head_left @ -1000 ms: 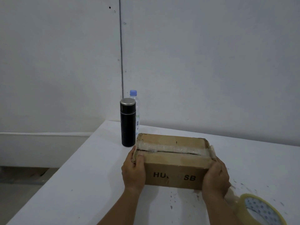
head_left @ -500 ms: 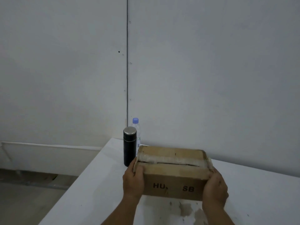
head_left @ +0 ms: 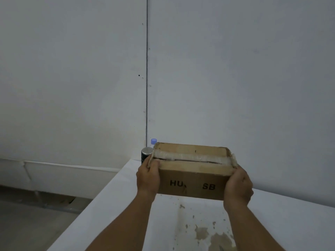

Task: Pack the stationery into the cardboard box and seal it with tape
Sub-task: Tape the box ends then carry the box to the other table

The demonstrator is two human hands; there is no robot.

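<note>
You hold the one cardboard box (head_left: 192, 180) at its two short ends, over the far left part of the bench (head_left: 117, 205); whether its base touches the bench can't be told. Your left grip (head_left: 147, 176) and right grip (head_left: 238, 185) are each clamped round an end, left thumb on the top edge. Expect it to be stiff and fairly light, so palms on the ends suit it. One wrinkled tape strip (head_left: 190, 156) covers the seam. Behind the box stand one black flask (head_left: 146, 154) and one water bottle (head_left: 153, 141).
</note>
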